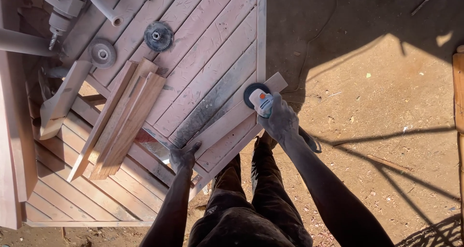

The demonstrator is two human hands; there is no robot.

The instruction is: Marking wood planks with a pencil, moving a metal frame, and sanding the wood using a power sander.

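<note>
A slatted wooden panel (pixel 208 49) fills the upper left, dusty and scuffed, its right edge meeting bare dirt ground (pixel 386 107) that lies open to the right. Loose reddish boards (pixel 121 116) lie stacked on its left part, well apart from the hands. A narrow plank (pixel 227 121) lies diagonally across the panel's lower corner. The right hand (pixel 280 124) has its fingers wrapped around an angle grinder (pixel 261 102), disc on the plank's far end. The left hand (pixel 182 156) presses the plank's near end, fingers spread. Two spare round discs (pixel 158 36) rest near the top.
</note>
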